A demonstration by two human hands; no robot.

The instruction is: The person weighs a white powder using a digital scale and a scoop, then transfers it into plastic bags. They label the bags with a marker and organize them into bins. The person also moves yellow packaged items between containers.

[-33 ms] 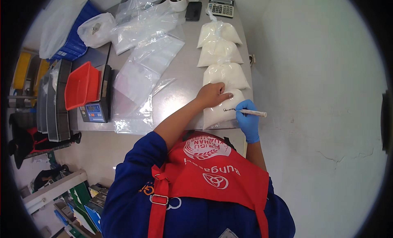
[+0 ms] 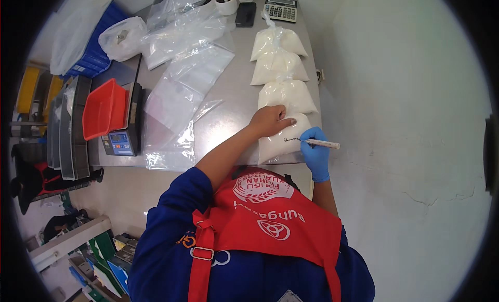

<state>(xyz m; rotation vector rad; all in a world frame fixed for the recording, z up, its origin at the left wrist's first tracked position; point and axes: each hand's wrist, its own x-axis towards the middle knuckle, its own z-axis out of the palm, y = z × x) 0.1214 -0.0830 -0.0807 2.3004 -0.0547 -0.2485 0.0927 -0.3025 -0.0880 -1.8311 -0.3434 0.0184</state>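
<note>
Four-sided plastic bags of white powder stand in a row along the table's right side. On the nearest bag, dark handwriting runs across the front. My bare left hand is at this bag's top, fingers curled in and thumb pressed on the plastic; the bag's tied end is hidden beneath it. In a blue glove, my right hand grips a white marker, its tip at the right end of the writing. Just behind my left hand, another filled bag touches the nearest one.
Clear plastic bags lie spread over the metal table. To the left, a red tray rests on a digital scale. A phone and calculator lie at the back. A wall borders the right side.
My right hand and the marker have shifted very slightly to the right along the writing. My left hand stays in place on the bag.
</note>
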